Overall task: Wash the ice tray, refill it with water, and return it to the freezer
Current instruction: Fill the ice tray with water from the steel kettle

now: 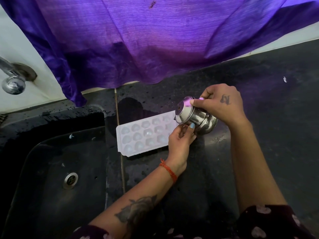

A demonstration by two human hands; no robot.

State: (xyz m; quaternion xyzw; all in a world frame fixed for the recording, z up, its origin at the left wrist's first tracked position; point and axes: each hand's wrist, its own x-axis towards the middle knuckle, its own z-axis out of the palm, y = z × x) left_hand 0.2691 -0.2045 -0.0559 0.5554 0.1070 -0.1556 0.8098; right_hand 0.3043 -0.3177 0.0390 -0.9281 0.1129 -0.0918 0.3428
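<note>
Pouring from the small round polished steel pot [196, 119] looked like the step in hand, a judgement only, since no stream of water could be seen. The white plastic ice tray with rounded cells [145, 135] lay flat on the wet black stone bench [259, 135], just beside the dark sink [51, 169]. Doing it well called for a slow, low tilt, filling cell by cell and stopping short of the rims so the tray would carry level to the freezer. The right hand [219, 106] reached in from above, wrist bent, its grip closed around the tipped pot's neck. The left hand [180, 140] came up from below, fingertips steadying the pot's underside, over the tray's near end
</note>
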